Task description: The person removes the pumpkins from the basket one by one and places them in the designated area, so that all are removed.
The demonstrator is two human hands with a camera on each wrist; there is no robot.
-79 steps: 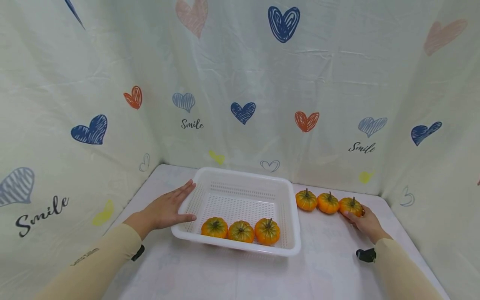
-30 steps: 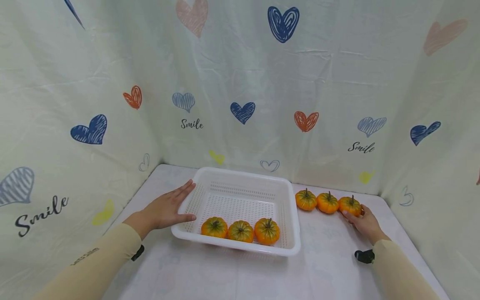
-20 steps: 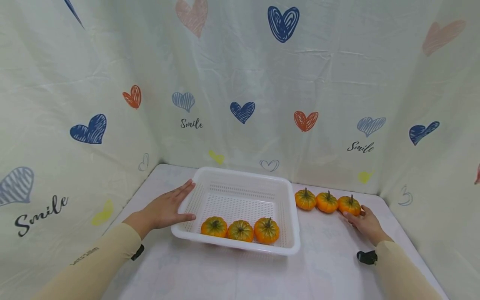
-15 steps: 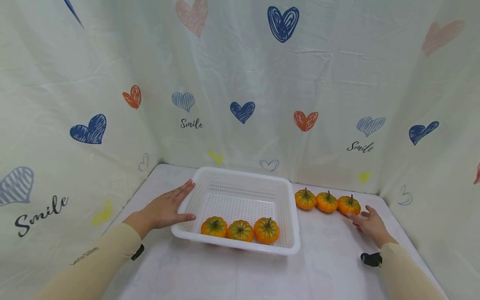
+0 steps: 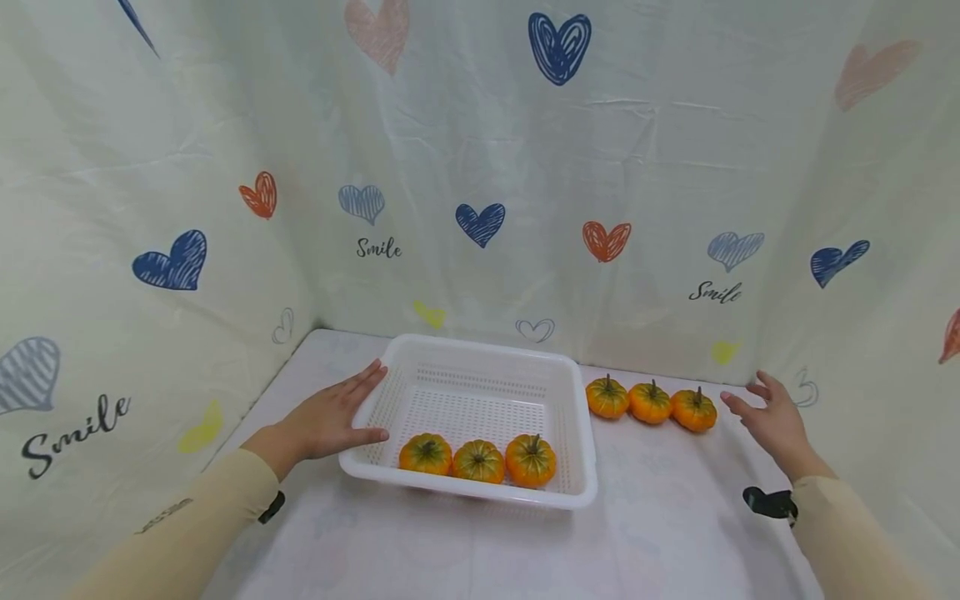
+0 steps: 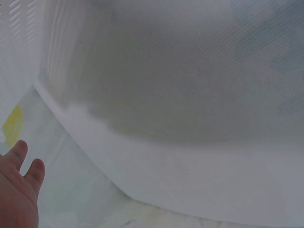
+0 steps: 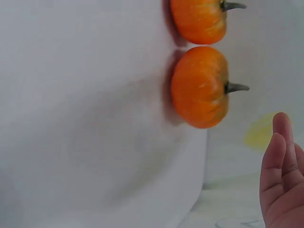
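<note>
My left hand [image 5: 326,421] rests with spread, straight fingers on the left rim of a white plastic basket [image 5: 480,500]. Inside, along the basket's near side, sit three small orange pumpkins, the left one [image 5: 425,454], the middle one [image 5: 477,462] and the right one [image 5: 531,461]. Three more pumpkins stand in a row on the table right of the basket: one by its rim [image 5: 607,397], one in the middle [image 5: 650,403] and an end one [image 5: 693,410]. My right hand [image 5: 776,421] is raised to the right of the end pumpkin, apart from it, fingers relaxed and holding nothing.
A white cloth covers the table [image 5: 525,550]. Pale curtains [image 5: 480,150] printed with hearts and "Smile" close in the back and both sides. A dark strap device [image 5: 770,502] sits on the right wrist.
My right hand has let go of the end pumpkin and moved up and to the right, away from it. That pumpkin stays in the row. The left hand keeps its place on the basket.
</note>
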